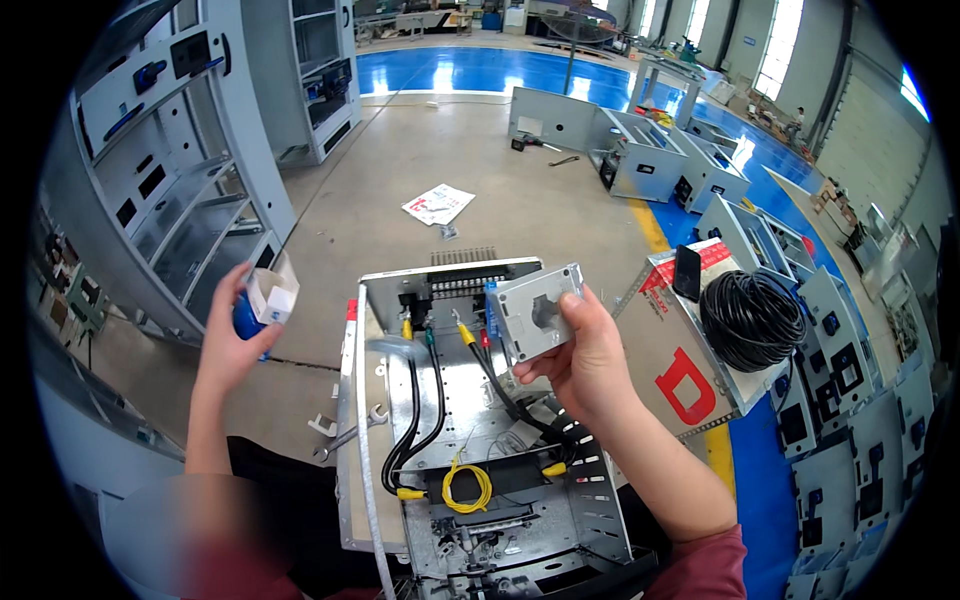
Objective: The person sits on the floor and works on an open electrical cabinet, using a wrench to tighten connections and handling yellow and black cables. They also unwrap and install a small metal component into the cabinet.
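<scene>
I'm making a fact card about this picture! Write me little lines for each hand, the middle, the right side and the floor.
Left hand: holds a small open white-and-blue box
Right hand: holds a gray square part
Middle: an open metal case with black cables and a yellow wire coil
Right side: a carton with a black phone and a black cable coil on top
Floor: a printed paper beyond the case
</scene>
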The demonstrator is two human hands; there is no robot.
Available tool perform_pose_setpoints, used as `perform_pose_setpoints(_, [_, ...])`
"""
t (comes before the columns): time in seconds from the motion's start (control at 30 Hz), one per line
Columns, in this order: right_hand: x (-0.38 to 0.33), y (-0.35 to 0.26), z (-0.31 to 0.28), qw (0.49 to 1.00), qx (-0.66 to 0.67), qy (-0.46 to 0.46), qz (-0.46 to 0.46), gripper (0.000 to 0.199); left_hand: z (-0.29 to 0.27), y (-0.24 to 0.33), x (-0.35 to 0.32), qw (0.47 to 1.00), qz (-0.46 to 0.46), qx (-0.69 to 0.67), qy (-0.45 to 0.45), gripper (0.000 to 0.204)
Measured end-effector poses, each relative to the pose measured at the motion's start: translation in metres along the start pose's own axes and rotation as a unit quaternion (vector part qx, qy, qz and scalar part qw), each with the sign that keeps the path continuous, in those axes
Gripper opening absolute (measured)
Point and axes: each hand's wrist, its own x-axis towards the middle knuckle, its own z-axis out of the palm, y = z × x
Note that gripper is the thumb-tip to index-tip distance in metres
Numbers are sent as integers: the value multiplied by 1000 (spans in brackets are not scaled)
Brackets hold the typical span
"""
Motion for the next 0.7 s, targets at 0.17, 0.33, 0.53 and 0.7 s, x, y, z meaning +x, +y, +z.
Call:
perform_pose_setpoints(0.17, [-2, 7, -4, 999, -26, 23, 24, 53, 19, 1, -8, 986, -26, -109, -126, 97])
perform_pose_setpoints(0.33, [-7, 9, 0, 990, -49, 120, 48, 60, 12, -25, -12, 963, -69, 28, -259, 97])
perform_pose_setpoints(0.53, [-6, 9, -2, 991, -83, 90, 52, 56, 33, -49, -19, 936, -41, 91, -337, 93])
perform_pose_setpoints(0.7, [-6, 11, 5, 990, -62, 105, 65, 59, 41, -37, -14, 961, 66, 22, -266, 89])
